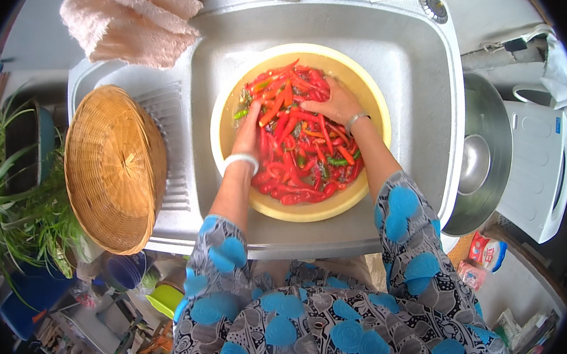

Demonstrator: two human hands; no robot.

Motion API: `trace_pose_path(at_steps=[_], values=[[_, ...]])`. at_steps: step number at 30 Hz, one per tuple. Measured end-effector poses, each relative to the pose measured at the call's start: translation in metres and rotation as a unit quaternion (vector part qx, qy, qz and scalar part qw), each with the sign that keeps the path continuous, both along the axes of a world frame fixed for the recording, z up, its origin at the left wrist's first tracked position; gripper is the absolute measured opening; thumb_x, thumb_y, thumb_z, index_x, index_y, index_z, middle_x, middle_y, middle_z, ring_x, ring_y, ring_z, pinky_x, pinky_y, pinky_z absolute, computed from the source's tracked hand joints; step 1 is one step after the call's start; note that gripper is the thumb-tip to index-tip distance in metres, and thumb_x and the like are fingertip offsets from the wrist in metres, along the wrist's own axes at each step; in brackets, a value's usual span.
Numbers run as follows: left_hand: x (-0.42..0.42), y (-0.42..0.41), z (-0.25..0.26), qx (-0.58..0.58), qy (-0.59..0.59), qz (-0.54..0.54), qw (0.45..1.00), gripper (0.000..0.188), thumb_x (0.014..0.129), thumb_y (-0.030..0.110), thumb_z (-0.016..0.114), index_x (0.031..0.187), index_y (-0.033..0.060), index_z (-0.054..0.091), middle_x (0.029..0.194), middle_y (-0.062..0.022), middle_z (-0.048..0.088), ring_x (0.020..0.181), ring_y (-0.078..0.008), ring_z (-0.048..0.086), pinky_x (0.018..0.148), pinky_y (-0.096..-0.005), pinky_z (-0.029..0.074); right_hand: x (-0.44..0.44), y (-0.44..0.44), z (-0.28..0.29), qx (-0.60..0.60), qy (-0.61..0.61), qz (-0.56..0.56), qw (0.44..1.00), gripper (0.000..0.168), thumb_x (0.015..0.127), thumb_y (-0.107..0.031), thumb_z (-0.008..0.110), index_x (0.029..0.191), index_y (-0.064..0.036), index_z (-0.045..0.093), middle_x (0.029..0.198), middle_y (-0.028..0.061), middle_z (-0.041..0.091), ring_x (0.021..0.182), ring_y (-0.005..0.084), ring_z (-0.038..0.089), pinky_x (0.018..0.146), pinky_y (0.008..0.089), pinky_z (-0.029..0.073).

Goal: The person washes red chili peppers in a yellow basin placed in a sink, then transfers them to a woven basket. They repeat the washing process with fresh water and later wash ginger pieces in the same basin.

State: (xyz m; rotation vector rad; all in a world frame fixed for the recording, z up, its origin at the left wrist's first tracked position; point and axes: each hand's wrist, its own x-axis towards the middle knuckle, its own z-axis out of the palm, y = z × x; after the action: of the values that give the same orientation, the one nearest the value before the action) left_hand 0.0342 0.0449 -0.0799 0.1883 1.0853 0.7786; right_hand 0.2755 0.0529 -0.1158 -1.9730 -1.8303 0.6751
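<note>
Many red chili peppers [288, 176], with a few green and orange ones among them, lie in water inside a yellow plastic basin [312, 214]. The basin stands in a grey sink bowl [411, 105]. My left hand [248, 137], a white bangle on its wrist, reaches into the left side of the pile; its fingers are mostly hidden among the peppers. At the upper right of the pile rests my right hand [339, 105], with a metal bracelet at the wrist. Its thumb and fingers are spread apart and touch peppers.
A wicker basket [110, 167] leans on the ribbed drainboard [176, 191], left of the bowl. A pink towel [136, 28] hangs at the upper left. Green plants [22, 200] crowd the far left. To the right are a large metal basin [489, 159] and a white appliance [534, 155].
</note>
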Motion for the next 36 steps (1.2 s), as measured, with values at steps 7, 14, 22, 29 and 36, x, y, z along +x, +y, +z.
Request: trace_pose_path(at_steps=[7,14,22,29,36], values=[[0.014,0.001,0.008,-0.062,-0.063,-0.076,0.993,0.053,0.088,0.034,0.070,0.130,0.0075,0.053,0.123,-0.0101,0.062,0.111,-0.0231,0.062,0.096,-0.0401,0.052,0.001,-0.019,0.044,-0.324,0.532,-0.114,0.774,0.051,0.075,-0.027,0.079,0.118,-0.005,0.062,0.103,0.0092,0.069,0.089,0.0192,0.067,0.081,0.0329,0.054],[-0.004,-0.025,0.055,0.088,0.187,-0.161,0.965,0.071,0.088,0.011,0.070,0.146,0.0005,0.032,0.124,-0.0118,0.061,0.110,-0.0181,0.060,0.092,-0.0322,0.051,-0.054,-0.134,0.056,-0.130,-0.021,0.071,0.989,0.100,0.063,-0.046,0.084,0.141,-0.005,0.037,0.139,0.0242,0.046,0.133,0.0414,0.038,0.106,0.0450,0.039],[-0.038,-0.041,0.016,0.197,0.309,-0.163,0.916,0.063,0.090,0.007,0.063,0.145,0.0010,0.033,0.125,-0.0168,0.061,0.114,-0.0210,0.058,0.098,-0.0311,0.046,-0.041,-0.062,0.020,-0.230,0.063,-0.004,0.971,0.086,0.064,-0.048,0.082,0.129,-0.001,0.052,0.122,0.0238,0.060,0.113,0.0357,0.058,0.094,0.0407,0.048],[-0.055,-0.083,0.037,0.279,0.480,-0.122,0.823,0.029,0.092,0.010,0.059,0.120,0.0020,0.061,0.113,-0.0162,0.067,0.106,-0.0268,0.065,0.092,-0.0345,0.050,-0.009,-0.060,0.049,-0.238,0.493,-0.128,0.827,0.052,0.072,-0.008,0.080,0.119,0.001,0.059,0.110,0.0121,0.068,0.095,0.0202,0.067,0.086,0.0348,0.054],[-0.001,-0.095,0.068,0.364,0.360,-0.099,0.853,0.021,0.090,0.008,0.061,0.110,0.0030,0.066,0.107,-0.0126,0.062,0.100,-0.0261,0.060,0.092,-0.0330,0.047,-0.001,-0.077,0.101,-0.306,0.612,-0.093,0.723,0.058,0.073,-0.003,0.078,0.124,0.002,0.053,0.115,0.0136,0.066,0.099,0.0215,0.066,0.088,0.0362,0.054]])
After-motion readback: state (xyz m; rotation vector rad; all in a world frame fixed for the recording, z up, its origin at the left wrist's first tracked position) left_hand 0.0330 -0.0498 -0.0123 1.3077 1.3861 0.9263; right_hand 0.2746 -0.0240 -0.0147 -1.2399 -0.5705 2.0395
